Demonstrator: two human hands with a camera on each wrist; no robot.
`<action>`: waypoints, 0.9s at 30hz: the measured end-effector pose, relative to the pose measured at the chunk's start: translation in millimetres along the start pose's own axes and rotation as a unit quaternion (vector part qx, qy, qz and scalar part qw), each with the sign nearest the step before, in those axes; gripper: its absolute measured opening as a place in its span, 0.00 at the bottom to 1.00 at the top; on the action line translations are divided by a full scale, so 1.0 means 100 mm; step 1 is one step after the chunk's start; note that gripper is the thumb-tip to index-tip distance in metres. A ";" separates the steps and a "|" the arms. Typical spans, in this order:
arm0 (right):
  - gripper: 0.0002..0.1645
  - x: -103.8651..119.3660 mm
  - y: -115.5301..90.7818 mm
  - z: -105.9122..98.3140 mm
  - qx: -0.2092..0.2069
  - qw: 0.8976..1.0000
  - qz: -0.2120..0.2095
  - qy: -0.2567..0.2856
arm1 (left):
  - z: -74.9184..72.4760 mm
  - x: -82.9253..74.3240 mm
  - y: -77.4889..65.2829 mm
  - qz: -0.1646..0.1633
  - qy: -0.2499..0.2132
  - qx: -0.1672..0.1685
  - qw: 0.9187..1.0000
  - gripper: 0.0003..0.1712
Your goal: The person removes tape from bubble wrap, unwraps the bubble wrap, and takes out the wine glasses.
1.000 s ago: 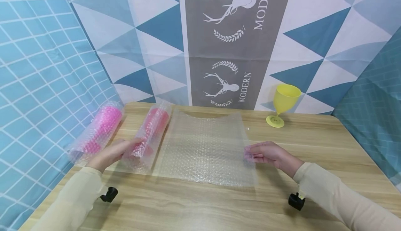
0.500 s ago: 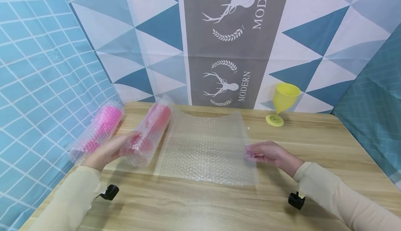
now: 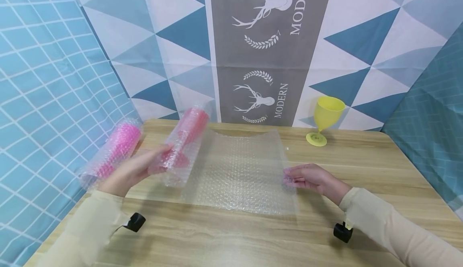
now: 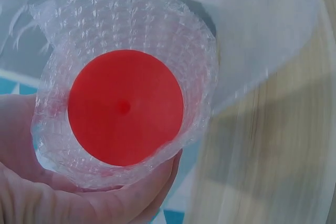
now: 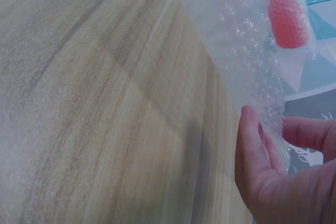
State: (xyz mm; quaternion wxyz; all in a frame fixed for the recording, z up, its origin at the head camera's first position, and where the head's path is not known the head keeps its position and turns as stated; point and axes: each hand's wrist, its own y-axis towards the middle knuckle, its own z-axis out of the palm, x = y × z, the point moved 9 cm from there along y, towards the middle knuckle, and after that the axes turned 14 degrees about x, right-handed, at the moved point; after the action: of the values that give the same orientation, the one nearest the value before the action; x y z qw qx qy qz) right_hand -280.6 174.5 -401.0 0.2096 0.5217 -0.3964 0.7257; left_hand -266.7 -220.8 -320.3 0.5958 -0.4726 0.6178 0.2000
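Observation:
My left hand [image 3: 139, 166] grips a red goblet [image 3: 191, 132] rolled in clear bubble wrap and holds it tilted at the table's left. In the left wrist view its round red base [image 4: 126, 108] faces the camera inside the wrap, with thumb and fingers curled round the outside. A flat bubble wrap sheet [image 3: 242, 174] spreads to the right of that roll; whether the two are joined I cannot tell. At the sheet's right edge, my right hand [image 3: 312, 178] pinches the film between thumb and fingers. The right wrist view shows this edge [image 5: 262, 77] raised.
A second bubble-wrapped bundle, pink inside [image 3: 121, 144], lies at the far left against the blue tiled cloth [image 3: 43, 98]. An unwrapped yellow goblet [image 3: 327, 114] stands upright at the back right of the wooden table [image 3: 224, 239].
My left hand has lifted the wrapped red goblet off the table and moved it to the right, its far end rising. The right hand has stayed in place on the sheet's edge.

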 end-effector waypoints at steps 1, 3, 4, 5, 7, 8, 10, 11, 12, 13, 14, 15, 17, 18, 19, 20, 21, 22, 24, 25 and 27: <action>0.28 0.00 -0.01 0.00 0.001 1.000 0.000 0.000 | 0.04 -0.02 0.00 -0.002 -0.002 -0.004 1.000 0.40; 0.29 0.00 -0.01 0.00 0.002 1.000 0.001 0.002 | 0.12 -0.05 0.01 -0.007 -0.004 -0.009 1.000 0.39; 0.29 -0.01 -0.02 0.00 0.003 1.000 0.001 0.002 | 0.16 -0.06 0.03 -0.009 -0.005 -0.013 1.000 0.39; 0.29 -0.01 -0.02 0.01 0.004 1.000 0.000 0.004 | 0.21 -0.06 0.04 -0.011 -0.006 -0.016 1.000 0.39; 0.28 -0.01 -0.02 0.01 0.007 1.000 -0.001 0.007 | 0.30 -0.07 0.08 -0.014 -0.005 -0.021 1.000 0.38; 0.28 -0.01 -0.02 0.00 0.007 1.000 0.000 0.008 | 0.34 -0.07 0.11 -0.015 -0.005 -0.023 1.000 0.38; 0.27 -0.02 -0.02 0.00 0.007 1.000 0.000 0.009 | 0.43 -0.06 0.16 -0.012 -0.009 -0.026 1.000 0.38; 0.27 -0.02 -0.02 0.00 0.006 1.000 0.000 0.009 | 0.47 -0.06 0.19 -0.010 -0.016 -0.028 0.999 0.38; 0.26 -0.03 -0.02 0.00 0.006 1.000 0.000 0.008 | 0.51 -0.04 0.22 -0.009 -0.019 -0.031 0.999 0.37; 0.26 -0.02 -0.02 -0.01 0.004 1.000 0.001 0.006 | 0.54 -0.03 0.25 -0.009 -0.022 -0.034 0.999 0.37; 0.25 -0.02 -0.02 -0.01 0.003 1.000 0.000 0.002 | 0.58 -0.01 0.28 -0.009 -0.025 -0.035 0.999 0.38; 0.25 -0.02 -0.03 -0.01 0.003 1.000 -0.001 -0.002 | 0.61 0.01 0.30 -0.008 -0.029 -0.037 0.999 0.38; 0.25 -0.04 -0.03 -0.01 0.003 1.000 -0.001 -0.008 | 0.68 0.06 0.35 -0.010 -0.037 -0.040 0.998 0.38; 0.25 -0.05 -0.04 -0.01 0.002 1.000 0.000 -0.010 | 0.72 0.09 0.37 -0.012 -0.038 -0.038 0.998 0.38; 0.25 -0.05 -0.04 0.00 0.002 1.000 0.000 -0.012 | 0.75 0.11 0.39 -0.011 -0.042 -0.036 0.998 0.37; 0.25 -0.06 -0.04 0.00 0.005 1.000 -0.002 -0.013 | 0.78 0.14 0.40 -0.011 -0.047 -0.037 0.998 0.37; 0.25 -0.07 -0.05 0.01 0.006 1.000 -0.002 -0.013 | 0.80 0.16 0.42 -0.010 -0.049 -0.037 0.998 0.36; 0.25 -0.07 -0.05 0.01 0.005 1.000 -0.001 -0.010 | 0.82 0.17 0.43 -0.011 -0.050 -0.041 0.998 0.35; 0.24 -0.08 -0.05 0.00 0.002 1.000 -0.001 -0.007 | 0.86 0.19 0.44 -0.012 -0.051 -0.045 0.998 0.33; 0.25 -0.07 -0.06 0.00 0.000 1.000 -0.002 -0.006 | 0.87 0.20 0.45 -0.014 -0.051 -0.049 0.997 0.31; 0.25 -0.06 -0.06 -0.01 -0.002 1.000 -0.006 -0.003 | 0.91 0.20 0.48 -0.014 -0.046 -0.052 0.998 0.31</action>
State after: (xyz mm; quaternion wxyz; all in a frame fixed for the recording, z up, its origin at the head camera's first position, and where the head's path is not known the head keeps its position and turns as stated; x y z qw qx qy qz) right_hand -274.5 179.8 -404.4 0.2138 0.5257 -0.3953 0.7223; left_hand -253.2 -131.8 -372.8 0.6012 -0.5019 0.5718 0.2444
